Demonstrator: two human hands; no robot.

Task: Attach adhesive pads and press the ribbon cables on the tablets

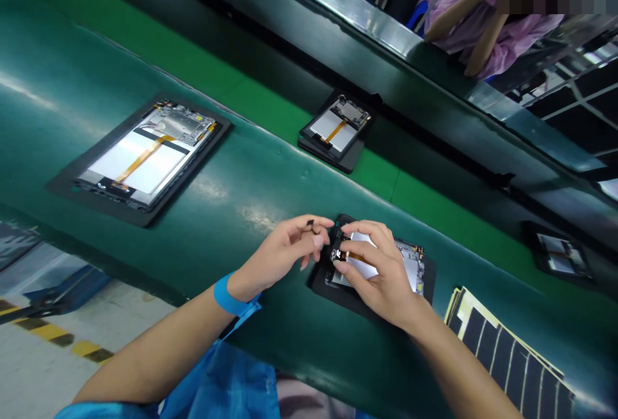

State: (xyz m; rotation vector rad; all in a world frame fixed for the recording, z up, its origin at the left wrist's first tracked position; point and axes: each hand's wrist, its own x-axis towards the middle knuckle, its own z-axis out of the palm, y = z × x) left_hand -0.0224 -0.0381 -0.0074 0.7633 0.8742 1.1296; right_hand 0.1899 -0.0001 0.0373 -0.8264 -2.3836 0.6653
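One opened tablet (pixel 411 271) lies on a black pad (pixel 350 298) on the green bench (pixel 212 245), partly under your right hand (pixel 386 277). Those fingertips touch its left end; can't tell whether they grip. Your left hand (pixel 284 248) sits just beside that end, fingers loosely curled, small black strip (pixel 310 223) at the index finger; pinch unclear.
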